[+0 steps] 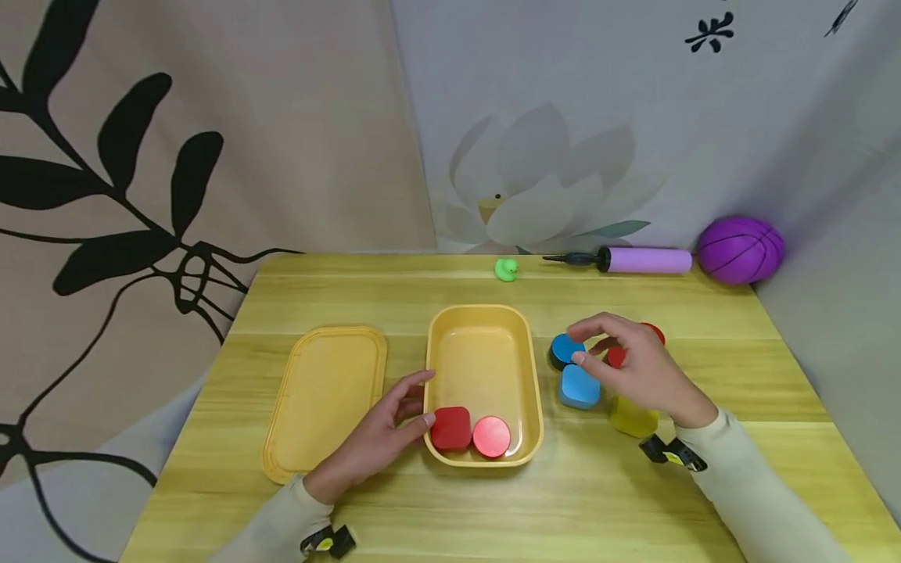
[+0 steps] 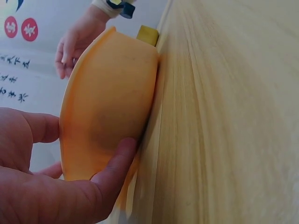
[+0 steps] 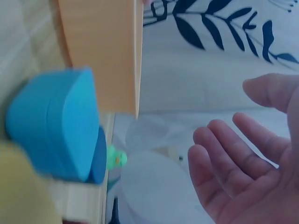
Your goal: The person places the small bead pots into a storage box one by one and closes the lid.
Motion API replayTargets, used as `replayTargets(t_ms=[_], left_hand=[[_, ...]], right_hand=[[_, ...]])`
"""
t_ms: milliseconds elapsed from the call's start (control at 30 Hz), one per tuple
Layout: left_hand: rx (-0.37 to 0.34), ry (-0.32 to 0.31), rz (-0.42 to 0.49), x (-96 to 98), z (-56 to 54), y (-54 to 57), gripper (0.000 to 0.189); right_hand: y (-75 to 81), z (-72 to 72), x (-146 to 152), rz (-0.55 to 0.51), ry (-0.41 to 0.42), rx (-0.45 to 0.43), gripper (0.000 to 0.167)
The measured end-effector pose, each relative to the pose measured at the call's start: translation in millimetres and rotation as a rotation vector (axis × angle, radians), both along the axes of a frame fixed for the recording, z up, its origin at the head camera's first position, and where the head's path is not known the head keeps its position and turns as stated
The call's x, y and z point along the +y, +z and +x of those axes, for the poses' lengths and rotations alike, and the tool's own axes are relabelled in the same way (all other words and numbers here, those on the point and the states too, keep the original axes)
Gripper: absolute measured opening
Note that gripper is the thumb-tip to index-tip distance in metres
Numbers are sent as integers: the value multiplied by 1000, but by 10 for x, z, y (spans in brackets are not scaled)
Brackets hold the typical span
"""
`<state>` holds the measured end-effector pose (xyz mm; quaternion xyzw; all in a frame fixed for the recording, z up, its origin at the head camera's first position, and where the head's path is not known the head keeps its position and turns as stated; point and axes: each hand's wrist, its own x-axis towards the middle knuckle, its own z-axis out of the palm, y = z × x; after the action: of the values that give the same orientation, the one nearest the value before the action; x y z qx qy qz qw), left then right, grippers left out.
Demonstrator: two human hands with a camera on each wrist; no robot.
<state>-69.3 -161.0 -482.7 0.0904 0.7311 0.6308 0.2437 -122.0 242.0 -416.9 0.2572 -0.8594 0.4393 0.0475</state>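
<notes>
Left hand [image 1: 383, 434] touches the tray [image 1: 486, 352]; right hand [image 1: 640, 363] hovers, fingers loosely bent

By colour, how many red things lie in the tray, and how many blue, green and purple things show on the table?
Red: 2 (red square block, red round block)
Blue: 2 (blue square block, blue round block)
Green: 1 (duck)
Purple: 2 (ball, pump)
Total: 7

Orange tray [image 2: 112, 84]: side-on, on wooden table [image 2: 224, 121].
Left hand [image 2: 51, 196]: thumb against outer wall, one fingertip at rim.
Right hand [image 2: 83, 36]: beyond the rim.
Yellow block [image 2: 148, 35]: behind, on table.
Backdrop [image 2: 28, 112]: red discs, dark characters.
</notes>
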Motion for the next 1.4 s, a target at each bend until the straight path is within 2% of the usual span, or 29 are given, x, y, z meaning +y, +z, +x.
replayTargets(t_ms=[167, 333, 667, 867, 1033, 1200, 1400], left_hand=[[0, 2, -3, 7, -8, -6, 67], [-9, 4, -5, 10, -10, 3, 67], [-16, 15, -9, -3, 5, -8, 67], [-18, 15, 7, -11, 8, -28, 67], [-23, 11, 32, -15, 11, -47, 67], [-23, 8, 43, -15, 3, -49, 68], [-26, 7, 45, -16, -8, -47, 68]], right_hand=[[2, -39, 166, 45, -104, -6, 28], [-25, -71, 339, 65, -183, -9, 32], [-234, -251, 706, 95, -313, -38, 33], [-357, -351, 895, 170, -328, -91, 40], [-462, -423, 1008, 179, -332, -182, 50], [-527, -446, 1073, 196, -317, -272, 57], [-609, -457, 1132, 193, -279, -327, 65]])
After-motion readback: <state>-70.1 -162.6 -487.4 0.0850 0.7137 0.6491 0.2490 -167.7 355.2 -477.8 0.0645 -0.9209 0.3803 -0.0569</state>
